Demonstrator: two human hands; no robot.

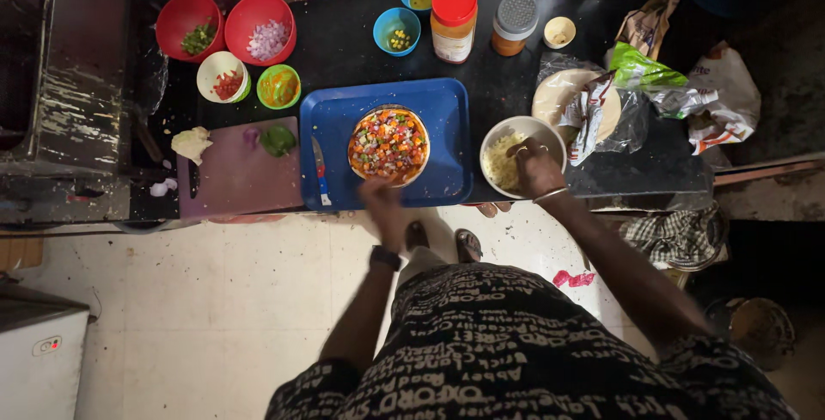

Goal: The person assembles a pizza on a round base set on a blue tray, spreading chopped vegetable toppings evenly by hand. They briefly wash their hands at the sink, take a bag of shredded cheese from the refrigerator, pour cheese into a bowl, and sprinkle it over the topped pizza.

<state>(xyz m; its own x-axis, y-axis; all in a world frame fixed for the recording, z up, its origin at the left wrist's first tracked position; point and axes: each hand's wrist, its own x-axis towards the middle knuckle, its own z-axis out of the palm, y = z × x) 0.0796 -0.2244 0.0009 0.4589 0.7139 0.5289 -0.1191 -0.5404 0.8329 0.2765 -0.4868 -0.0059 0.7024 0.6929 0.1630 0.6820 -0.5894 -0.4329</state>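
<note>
**Reaching into the shredded cheese beside a topped pizza**

Head view: right hand (537,167) dipped into the white bowl (550,132) of shredded cheese (500,162), fingers bunched together down in the shreds, apparently pinching some, though the grip itself is hidden by the knuckles. Left hand (382,205) blurred at the near edge of the blue tray (339,128), just short of the topped pizza (388,145); fingers too smeared to tell apart or together. Pizza lying flat in the middle of the tray, knife (320,171) resting to its left. Purple cutting board (236,175) beside the tray, with a green pepper piece (278,139) on it. Red bowls (223,25), small blue bowls (397,32) and two jars (481,18) ranged along the back of the dark counter (344,51).

Likely handling: cheese light, loose, soft and slightly clingy, best pinched in small tufts from the top of the heap. Pizza probably floppy and top-heavy with loose toppings, better supported from underneath or moved by the tray's rim.
</note>
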